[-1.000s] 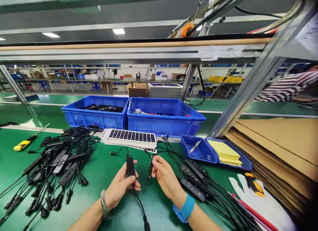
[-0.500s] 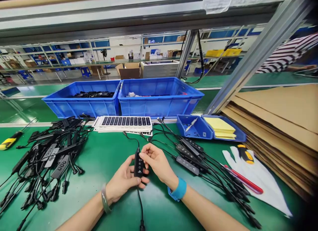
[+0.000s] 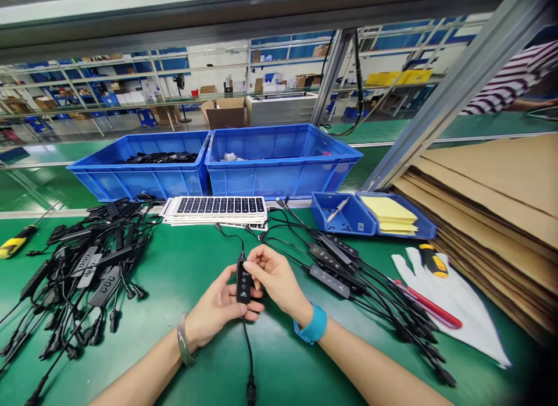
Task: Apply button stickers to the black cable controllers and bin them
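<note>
Far left, a yellow-handled screwdriver [image 3: 15, 243] lies at the edge of the green surface [image 3: 183, 266], no lettering legible on it. Next comes a tangled pile of black cable controllers [image 3: 87, 266]; their faces carry pale button marks, too small to read. Behind it sits the left blue bin [image 3: 139, 176] with dark parts inside, and just beside it the right blue bin [image 3: 279, 167], walls touching. In front of the bins lies a stack of label sheets [image 3: 218, 209], rows of dark strips on white, print unreadable.

Centre now: the left hand [image 3: 218, 304] is wrapped around the inline controller [image 3: 243, 281], a slim black bar held upright just above the surface, white symbols down its face that cannot be made out. The right hand [image 3: 272, 275] is closed in on it too, fingertips pressing its front, so both hands sit together on the one piece. Its cable [image 3: 249, 359] runs down toward the near edge, another lead curls up toward the sheets.

There is open green room left of the hands and below the wrists. Right of them, a second row of controllers [image 3: 335, 266] fans out close by. Beyond, a small blue tray [image 3: 349, 217], yellow sheets [image 3: 390, 214], a white glove [image 3: 457, 307] with a red-handled tool [image 3: 429, 307] across it, then stacked cardboard [image 3: 492, 208] closing the right edge.
</note>
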Demonstrator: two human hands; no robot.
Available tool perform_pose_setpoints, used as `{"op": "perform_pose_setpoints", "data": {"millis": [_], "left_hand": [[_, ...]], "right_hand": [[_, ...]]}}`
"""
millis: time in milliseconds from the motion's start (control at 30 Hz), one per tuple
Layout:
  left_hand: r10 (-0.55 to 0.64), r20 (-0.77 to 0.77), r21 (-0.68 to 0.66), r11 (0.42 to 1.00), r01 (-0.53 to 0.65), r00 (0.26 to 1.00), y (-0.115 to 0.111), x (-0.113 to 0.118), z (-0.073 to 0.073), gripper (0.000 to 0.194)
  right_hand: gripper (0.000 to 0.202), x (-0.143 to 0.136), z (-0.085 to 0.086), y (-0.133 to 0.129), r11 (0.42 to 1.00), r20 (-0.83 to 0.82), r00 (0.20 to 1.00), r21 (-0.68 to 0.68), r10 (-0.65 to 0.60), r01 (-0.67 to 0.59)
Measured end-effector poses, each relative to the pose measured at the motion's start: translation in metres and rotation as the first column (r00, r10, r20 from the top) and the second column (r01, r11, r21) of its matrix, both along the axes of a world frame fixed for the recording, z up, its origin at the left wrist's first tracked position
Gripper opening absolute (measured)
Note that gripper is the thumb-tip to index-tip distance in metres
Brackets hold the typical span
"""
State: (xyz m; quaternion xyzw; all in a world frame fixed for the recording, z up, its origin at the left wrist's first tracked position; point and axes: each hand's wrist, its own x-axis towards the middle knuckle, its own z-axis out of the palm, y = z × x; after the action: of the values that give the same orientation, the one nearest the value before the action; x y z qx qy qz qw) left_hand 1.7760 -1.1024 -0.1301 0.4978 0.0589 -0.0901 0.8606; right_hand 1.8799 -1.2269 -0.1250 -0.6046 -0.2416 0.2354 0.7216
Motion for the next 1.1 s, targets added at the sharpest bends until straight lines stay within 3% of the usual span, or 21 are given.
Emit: {"op": "perform_pose_setpoints", "data": {"millis": [300, 1100], "left_hand": [[-0.014, 0.023, -0.007, 1.000, 0.014, 1.000, 0.0019, -0.0006, -0.0035, 0.070], [-0.017, 0.016, -0.020, 1.000, 0.018, 1.000, 0.0017, -0.0013, -0.0019, 0.071]], "right_hand": [[0.018, 0.0019, -0.0020, 0.0000, 0.999, 0.001, 1.000, 0.038, 0.015, -0.015], [0.020, 0.0011, -0.0017, -0.0008, 1.000, 0.016, 1.000, -0.009, -0.008, 0.008]]}}
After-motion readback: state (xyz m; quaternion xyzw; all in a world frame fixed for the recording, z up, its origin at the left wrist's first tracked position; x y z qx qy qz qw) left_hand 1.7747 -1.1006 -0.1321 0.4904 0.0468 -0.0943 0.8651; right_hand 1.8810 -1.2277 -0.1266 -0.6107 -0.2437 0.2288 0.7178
